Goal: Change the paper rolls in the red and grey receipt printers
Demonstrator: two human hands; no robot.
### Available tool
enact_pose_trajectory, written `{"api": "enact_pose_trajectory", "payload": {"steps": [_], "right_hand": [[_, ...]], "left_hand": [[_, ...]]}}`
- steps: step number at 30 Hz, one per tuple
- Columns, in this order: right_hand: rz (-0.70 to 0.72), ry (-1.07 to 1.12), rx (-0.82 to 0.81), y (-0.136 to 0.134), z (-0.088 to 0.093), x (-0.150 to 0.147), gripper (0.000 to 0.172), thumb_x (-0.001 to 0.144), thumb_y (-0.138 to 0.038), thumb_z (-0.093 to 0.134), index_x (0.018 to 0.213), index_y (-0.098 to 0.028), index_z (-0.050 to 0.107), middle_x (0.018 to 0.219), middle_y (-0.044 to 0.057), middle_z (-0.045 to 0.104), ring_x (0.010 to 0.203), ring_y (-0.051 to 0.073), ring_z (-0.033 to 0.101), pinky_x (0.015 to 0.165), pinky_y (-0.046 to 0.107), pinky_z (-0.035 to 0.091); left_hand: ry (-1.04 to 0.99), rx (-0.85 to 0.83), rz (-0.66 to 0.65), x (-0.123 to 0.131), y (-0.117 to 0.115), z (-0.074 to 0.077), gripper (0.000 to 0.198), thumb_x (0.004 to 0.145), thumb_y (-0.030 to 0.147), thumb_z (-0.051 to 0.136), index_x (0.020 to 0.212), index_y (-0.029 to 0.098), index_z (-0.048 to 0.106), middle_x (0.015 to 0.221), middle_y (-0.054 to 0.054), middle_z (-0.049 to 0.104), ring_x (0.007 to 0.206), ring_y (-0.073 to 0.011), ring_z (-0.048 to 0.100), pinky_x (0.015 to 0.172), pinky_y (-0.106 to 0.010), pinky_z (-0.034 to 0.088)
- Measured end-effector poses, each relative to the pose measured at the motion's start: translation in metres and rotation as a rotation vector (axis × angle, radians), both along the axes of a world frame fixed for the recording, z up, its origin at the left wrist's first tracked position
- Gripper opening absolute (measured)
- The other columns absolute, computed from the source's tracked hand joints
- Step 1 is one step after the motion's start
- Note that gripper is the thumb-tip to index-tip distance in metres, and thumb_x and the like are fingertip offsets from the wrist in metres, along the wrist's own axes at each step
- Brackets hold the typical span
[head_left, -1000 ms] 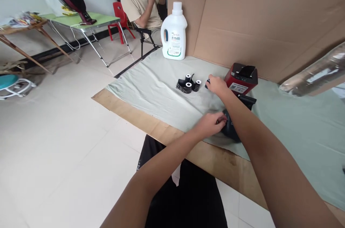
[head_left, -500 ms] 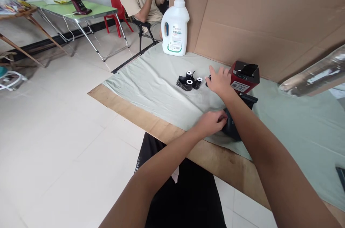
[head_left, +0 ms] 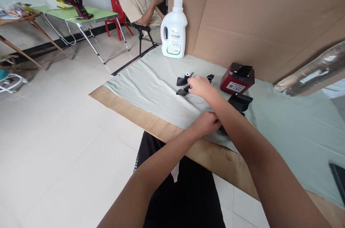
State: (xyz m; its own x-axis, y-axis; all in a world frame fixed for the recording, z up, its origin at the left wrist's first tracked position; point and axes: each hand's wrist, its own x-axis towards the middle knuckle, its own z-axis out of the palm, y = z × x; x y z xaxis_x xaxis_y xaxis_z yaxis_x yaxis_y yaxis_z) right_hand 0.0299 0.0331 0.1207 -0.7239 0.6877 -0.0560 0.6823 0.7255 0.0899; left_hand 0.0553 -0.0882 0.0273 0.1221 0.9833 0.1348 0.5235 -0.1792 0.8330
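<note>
My right hand (head_left: 199,86) reaches over the cloth, its fingers closed on a small paper roll (head_left: 186,89) in black wrapping; the roll is partly hidden by the fingertips. Beside it stands another black-wrapped roll with a white end (head_left: 187,75), among loose pieces of black wrapper (head_left: 181,81). My left hand (head_left: 208,123) is curled against the near left side of a black device (head_left: 239,102) whose lid is raised. My right forearm covers much of that device, and whether the left fingers pinch part of it is hidden. A black wrapper piece (head_left: 210,77) lies past my right wrist.
A red and black box-shaped device (head_left: 237,80) stands behind the black one. A white detergent bottle (head_left: 174,30) is at the far corner by a cardboard wall (head_left: 242,16). A wrapped clear plastic bundle (head_left: 309,69) lies right. A seated person (head_left: 140,3) holds a phone.
My right hand has moved left and nearer from beside the red device to the rolls, and its spread fingers have closed on one. My left hand stays at the black device.
</note>
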Motion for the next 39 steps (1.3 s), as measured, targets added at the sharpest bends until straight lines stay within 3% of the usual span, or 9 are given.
{"api": "enact_pose_trajectory", "payload": {"steps": [7,10,15,19,23,29,33,36,39], "right_hand": [[0.059,0.112,-0.001,-0.015,-0.019,0.044,0.032,0.094,-0.022,0.065,0.124,-0.015,0.072,0.123,0.019,0.076,0.109,0.035,0.073,0.09,0.041,0.054],[0.013,0.459,-0.103,-0.019,-0.019,0.086,0.032,0.095,-0.025,0.063,0.124,-0.018,0.075,0.119,0.012,0.079,0.105,0.03,0.072,0.095,0.04,0.054],[-0.204,1.125,-0.225,-0.037,-0.028,0.193,0.036,0.093,-0.039,0.059,0.119,-0.023,0.078,0.1,0.005,0.078,0.082,0.024,0.068,0.083,0.042,0.056],[-0.344,1.372,-0.366,-0.046,-0.049,0.245,0.035,0.088,-0.052,0.065,0.106,-0.024,0.078,0.077,0.001,0.067,0.067,0.019,0.059,0.069,0.038,0.053],[-0.359,1.464,-0.461,-0.044,-0.065,0.248,0.047,0.089,-0.066,0.064,0.103,-0.023,0.076,0.078,0.001,0.062,0.064,0.017,0.054,0.062,0.034,0.048],[-0.442,1.379,-0.304,-0.054,-0.064,0.238,0.05,0.096,-0.068,0.05,0.095,-0.023,0.073,0.078,0.002,0.064,0.069,0.019,0.055,0.066,0.034,0.049],[-0.481,1.317,-0.212,-0.056,-0.069,0.237,0.051,0.098,-0.066,0.044,0.092,-0.023,0.071,0.085,0.004,0.07,0.079,0.022,0.063,0.078,0.037,0.051],[-0.467,1.253,-0.183,-0.057,-0.071,0.235,0.052,0.101,-0.063,0.038,0.093,-0.023,0.072,0.094,0.006,0.075,0.091,0.025,0.068,0.086,0.04,0.052],[-0.395,1.124,-0.085,-0.064,-0.069,0.23,0.052,0.106,-0.054,0.031,0.092,-0.025,0.072,0.099,0.007,0.076,0.096,0.026,0.068,0.098,0.044,0.048]], "left_hand": [[0.167,0.045,-0.008,0.0,-0.002,0.001,0.024,0.096,0.031,0.056,0.085,0.017,0.072,0.085,-0.008,0.076,0.078,-0.0229,0.069,0.067,-0.032,0.045],[0.132,0.093,-0.006,-0.001,-0.007,0.004,0.021,0.096,0.027,0.053,0.097,0.02,0.073,0.089,-0.005,0.077,0.082,-0.0209,0.07,0.07,-0.031,0.045],[0.042,0.188,0.043,0.003,-0.019,0.01,0.017,0.097,0.028,0.054,0.106,0.023,0.067,0.087,0.0,0.073,0.076,-0.0158,0.066,0.072,-0.028,0.048],[0.001,0.372,0.134,0.006,-0.024,0.013,0.017,0.095,0.034,0.057,0.107,0.022,0.06,0.1,-0.003,0.07,0.083,-0.0163,0.065,0.078,-0.029,0.052],[0.065,0.465,0.029,0.001,-0.012,0.02,0.043,0.091,0.045,0.064,0.126,0.021,0.057,0.128,-0.012,0.062,0.104,-0.0224,0.066,0.087,-0.035,0.056],[0.281,0.559,-0.464,-0.009,0.017,0.019,0.055,0.095,0.057,0.059,0.14,0.025,0.06,0.149,-0.013,0.059,0.131,-0.0318,0.06,0.114,-0.048,0.047],[0.069,0.561,-0.287,-0.006,0.018,0.009,0.049,0.104,0.05,0.047,0.142,0.021,0.059,0.153,-0.016,0.055,0.135,-0.029,0.058,0.115,-0.047,0.047],[-0.097,0.498,-0.099,-0.005,0.018,0.004,0.046,0.106,0.048,0.049,0.143,0.022,0.058,0.155,-0.016,0.053,0.112,-0.0215,0.066,0.104,-0.041,0.054],[-0.169,0.427,-0.078,-0.004,0.022,0.002,0.054,0.103,0.048,0.056,0.151,0.024,0.05,0.149,-0.014,0.061,0.093,-0.0158,0.067,0.093,-0.035,0.057]]}}
